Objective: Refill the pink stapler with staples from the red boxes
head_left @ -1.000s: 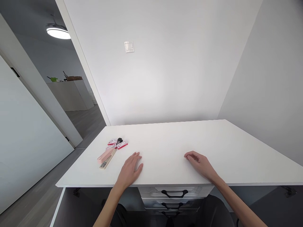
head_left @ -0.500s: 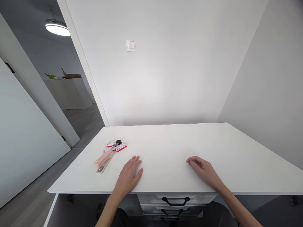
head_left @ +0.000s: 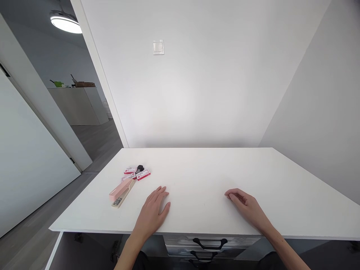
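Observation:
My left hand (head_left: 153, 212) lies palm down on the white tabletop (head_left: 194, 172), its fingers stretched and the thumb apart, holding nothing. To its left rests a pink and cream stapler (head_left: 122, 192), tilted slightly open. Just behind the stapler are three small red and white boxes: one box (head_left: 131, 170) at the back, another box (head_left: 128, 177) in front of it, and a third box (head_left: 143, 174) to the right. Between them sits a small black and metallic thing (head_left: 140, 168) of unclear kind. On the right, my right hand (head_left: 247, 206) rests on its side, fingers curled in against the thumb, with nothing visible in them.
Below the tabletop is a drawer front with black handles (head_left: 210, 243), between open cabinet spaces. A white wall with a light switch (head_left: 158, 47) rises behind the table. To the left stand a white door (head_left: 30, 161) and a doorway into another room.
The view has shifted slightly, so the table's front edge sits lower. My right hand appears a little farther right and lower. The stapler and boxes keep their arrangement; both hands keep their poses.

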The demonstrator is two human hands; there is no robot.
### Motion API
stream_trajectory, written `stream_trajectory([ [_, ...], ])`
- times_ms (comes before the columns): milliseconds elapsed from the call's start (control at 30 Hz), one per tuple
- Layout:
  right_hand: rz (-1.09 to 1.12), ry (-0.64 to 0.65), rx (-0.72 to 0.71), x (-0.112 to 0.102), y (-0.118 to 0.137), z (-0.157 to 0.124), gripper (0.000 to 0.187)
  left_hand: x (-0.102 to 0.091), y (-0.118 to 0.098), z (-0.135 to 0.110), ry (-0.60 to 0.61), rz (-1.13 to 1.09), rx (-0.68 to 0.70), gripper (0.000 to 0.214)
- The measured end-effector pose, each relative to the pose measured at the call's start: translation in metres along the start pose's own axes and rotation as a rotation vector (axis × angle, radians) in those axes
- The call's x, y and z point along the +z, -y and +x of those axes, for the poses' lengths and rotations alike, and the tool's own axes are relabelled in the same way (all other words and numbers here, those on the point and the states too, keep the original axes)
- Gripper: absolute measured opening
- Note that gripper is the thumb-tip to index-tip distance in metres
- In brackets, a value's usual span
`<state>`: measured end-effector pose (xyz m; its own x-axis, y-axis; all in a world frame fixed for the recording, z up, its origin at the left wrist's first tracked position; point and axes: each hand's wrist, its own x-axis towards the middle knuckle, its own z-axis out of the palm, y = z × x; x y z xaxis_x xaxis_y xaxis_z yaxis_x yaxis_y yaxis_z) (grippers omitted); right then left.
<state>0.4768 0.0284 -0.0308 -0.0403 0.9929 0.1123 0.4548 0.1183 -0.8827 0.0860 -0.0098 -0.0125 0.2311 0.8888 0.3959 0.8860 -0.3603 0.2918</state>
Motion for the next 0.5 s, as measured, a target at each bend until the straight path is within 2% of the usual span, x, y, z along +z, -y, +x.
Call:
stream_trajectory([
  [200, 0.019, 0.03, 0.022, 0.0015, -0.0051, 0.0007, 0.033, -0.0021, -0.0013, -0.001, 0.004, 0.0, -0.019, 0.032],
  [500, 0.044, 0.016, 0.037, 0.0006, -0.0035, 0.0003, 0.034, -0.0072, -0.0082, -0.0093, -0.063, -0.004, -0.034, 0.026],
])
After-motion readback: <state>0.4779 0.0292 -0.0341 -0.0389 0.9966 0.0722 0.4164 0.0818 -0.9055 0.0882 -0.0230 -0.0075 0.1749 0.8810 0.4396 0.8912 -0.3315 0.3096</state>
